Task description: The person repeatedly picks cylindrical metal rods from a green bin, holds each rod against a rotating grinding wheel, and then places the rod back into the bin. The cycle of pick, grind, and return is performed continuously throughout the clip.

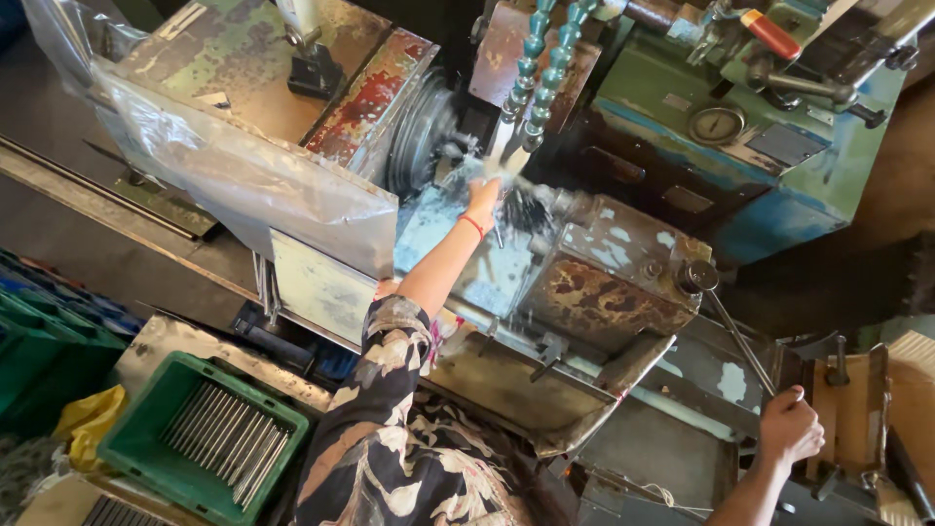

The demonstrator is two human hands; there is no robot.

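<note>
**A:** In the head view, where is the left hand sitting?

**B:** The left hand (484, 198) is reaching up into the centre of the frame, into the wet working area of the lathe (594, 282), just below the two segmented coolant hoses (538, 68). Coolant is splashing over it, so I cannot tell how far its fingers are opening or whether it is holding anything. A red band is circling the wrist.

**A:** And the right hand?

**B:** The right hand (791, 427) is sitting at the lower right of the frame, fingers curling shut around the end of a long thin lever (738, 336). That lever is running up and left to a round knob on the rusty machine block.

**A:** What is lying around the left hand?

**B:** The dark round chuck (421, 131) is standing just to its left, and a sheet of clear plastic (243, 170) is draping over the machine housing at the upper left.

**A:** Anything lower down?

**B:** At the lower left, a green crate (136, 443) is holding a row of thin metal rods (226, 433) lying side by side. A yellow bag (90, 419) is resting just beside it. At the upper right, a blue-green machine body is showing a round gauge (716, 124).
</note>
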